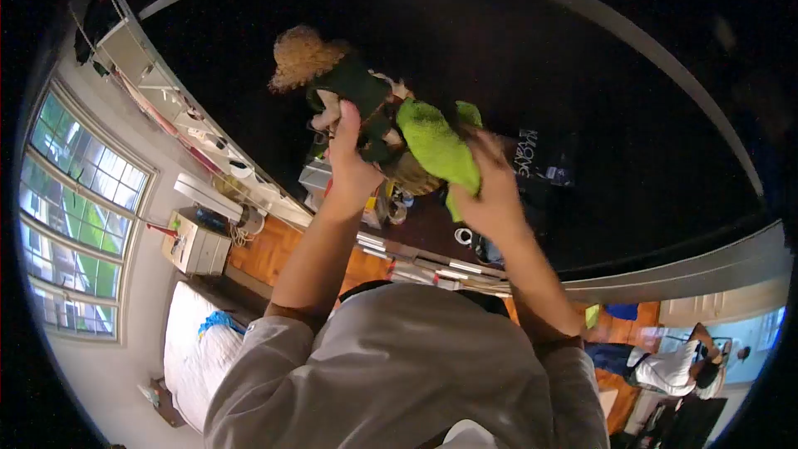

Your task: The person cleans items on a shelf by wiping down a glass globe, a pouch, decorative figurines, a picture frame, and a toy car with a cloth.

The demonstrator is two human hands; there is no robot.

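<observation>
A doll or figurine [353,81] with curly blond hair and dark green clothing lies across the view over the dark surface. My left hand [349,158] grips its lower side, thumb pointing up along it. In my right hand [490,183] is a bright green cloth [436,143], bunched up, with its left end close to the figure's lower part. The fingers of my right hand are partly hidden by the cloth and slightly blurred.
Small items, among them a white ring [463,236], lie near the edge of the dark surface [632,116]. A bed [195,349], a white cabinet [199,243] and a window are at left. Another person [669,364] in a white top is at far right.
</observation>
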